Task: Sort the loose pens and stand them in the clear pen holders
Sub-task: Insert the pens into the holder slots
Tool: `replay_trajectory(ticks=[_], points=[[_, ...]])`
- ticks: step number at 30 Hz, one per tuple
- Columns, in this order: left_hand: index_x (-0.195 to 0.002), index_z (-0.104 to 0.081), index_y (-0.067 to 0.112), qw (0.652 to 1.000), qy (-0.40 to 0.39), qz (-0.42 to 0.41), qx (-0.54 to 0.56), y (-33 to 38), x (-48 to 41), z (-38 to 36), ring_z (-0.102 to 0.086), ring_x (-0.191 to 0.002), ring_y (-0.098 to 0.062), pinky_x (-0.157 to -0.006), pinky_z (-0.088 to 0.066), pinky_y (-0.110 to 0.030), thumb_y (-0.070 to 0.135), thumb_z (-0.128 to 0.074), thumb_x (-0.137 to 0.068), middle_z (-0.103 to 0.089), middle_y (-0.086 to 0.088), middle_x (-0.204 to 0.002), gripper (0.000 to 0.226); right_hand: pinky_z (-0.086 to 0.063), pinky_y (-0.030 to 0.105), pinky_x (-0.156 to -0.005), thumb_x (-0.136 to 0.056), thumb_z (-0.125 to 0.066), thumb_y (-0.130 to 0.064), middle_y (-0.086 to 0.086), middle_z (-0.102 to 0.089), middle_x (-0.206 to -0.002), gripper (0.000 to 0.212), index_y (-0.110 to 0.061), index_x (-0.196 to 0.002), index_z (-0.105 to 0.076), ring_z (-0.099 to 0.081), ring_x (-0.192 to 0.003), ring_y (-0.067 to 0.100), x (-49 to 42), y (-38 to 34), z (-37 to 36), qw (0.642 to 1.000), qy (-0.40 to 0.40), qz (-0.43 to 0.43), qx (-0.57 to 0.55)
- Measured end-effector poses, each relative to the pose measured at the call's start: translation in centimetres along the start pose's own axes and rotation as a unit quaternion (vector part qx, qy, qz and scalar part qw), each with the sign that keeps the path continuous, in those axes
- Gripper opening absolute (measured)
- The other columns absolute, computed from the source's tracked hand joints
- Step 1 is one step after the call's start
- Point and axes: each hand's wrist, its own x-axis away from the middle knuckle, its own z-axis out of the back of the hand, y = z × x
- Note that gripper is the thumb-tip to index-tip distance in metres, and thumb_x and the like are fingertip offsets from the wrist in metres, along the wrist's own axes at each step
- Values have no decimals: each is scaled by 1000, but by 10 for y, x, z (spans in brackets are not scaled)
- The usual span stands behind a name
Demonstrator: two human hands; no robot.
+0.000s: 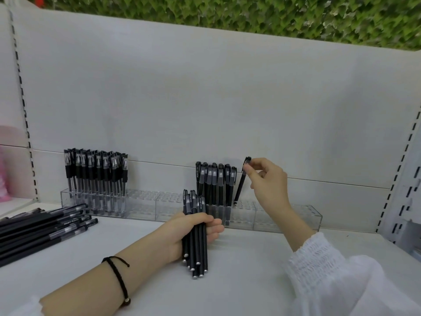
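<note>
While the left hand (182,234) is gripping a bundle of black pens (196,254) upright on the shelf (246,283) at 6 o'clock, the right hand (266,179) is pinching one pen (240,185) by its cap (thumb and forefinger), its lower end sitting at the top of the clear pen holders (287,215) at 2 o'clock of the bundle; loose pens (41,226) are lying at 9 o'clock

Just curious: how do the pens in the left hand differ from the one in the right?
The left hand grips a bundle; the right hand pinches a single pen by its cap. The bundle is outside the holder; the single pen's tip meets it. All are black.
</note>
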Motion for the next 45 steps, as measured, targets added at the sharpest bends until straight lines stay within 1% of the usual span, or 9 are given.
replay_trajectory(ticks=[8,13,16,23,28,32,37,41,45], points=[[-93,-65,-9,1000,2,-5,4,0,3,0,-74,-71,-26,-57,-61,-31,-3,-69,-82,-73,-22,-85,13,-44,13,-51,-91,-66,-23,-4,-67,-86,7,-19,-97,-65,-55,-53,9,0,8,-6,1000,2,-31,4],[-90,-63,-4,1000,1,-6,11,0,4,-2,-74,-72,-27,-58,-61,-31,-3,-71,-80,-71,-25,-84,12,-56,41,-70,-88,-69,-26,-6,-69,-80,18,-31,-85,-53,-62,-67,11,-3,8,-14,999,-22,-25,16],[-90,-63,-2,1000,1,-17,20,-1,3,-2,-74,-73,-27,-56,-60,-31,-3,-70,-81,-71,-22,-80,11,-57,47,-70,-87,-68,-26,-8,-66,-80,16,-32,-78,-56,-64,-70,18,-2,12,-15,996,-48,-10,75],[-98,-65,-7,998,-3,-45,49,2,5,-2,-74,-69,-23,-52,-57,-26,2,-68,-84,-72,-21,-88,16,-40,25,-60,-91,-61,-30,-14,-62,-72,18,-24,-75,-64,-53,-66,2,11,6,-2,991,-11,23,132],[-110,-64,-11,996,-6,-71,59,3,6,-3,-74,-72,-22,-54,-57,-24,5,-68,-85,-73,-22,-94,30,-41,15,-55,-87,-69,-36,-11,-65,-64,22,-17,-76,-73,-51,-50,-5,26,-17,-8,970,-237,-43,16],[-108,-66,-10,997,-17,-71,38,3,9,-3,-74,-75,-22,-57,-58,-25,8,-68,-84,-73,-22,-97,31,-36,18,-45,-86,-72,-22,-9,-63,-58,10,-13,-83,-73,-48,-45,4,29,-19,-12,946,-304,-97,-53],[-105,-65,2,998,-15,-52,16,2,6,0,-73,-80,-30,-67,-62,-37,28,-66,-87,-73,-21,-99,31,-33,18,-38,-91,-65,-14,3,-71,-81,5,-9,-89,-66,-48,-45,9,14,-18,-2,945,-166,-181,-217],[-101,-62,5,999,0,-24,27,2,5,0,-66,-57,-24,-55,-58,-30,30,-62,-92,-71,-16,-79,27,-40,16,-45,-91,-65,-18,-2,-69,-80,6,-19,-86,-62,-49,-54,8,2,-15,12,985,47,-99,-137],[-107,-61,0,1000,9,-21,19,1,4,-2,-63,-50,-19,-49,-55,-26,17,-62,-93,-73,-14,-77,22,-40,11,-45,-92,-63,-16,1,-68,-87,8,-22,-87,-61,-50,-58,11,-1,-12,14,990,77,-42,-114]])
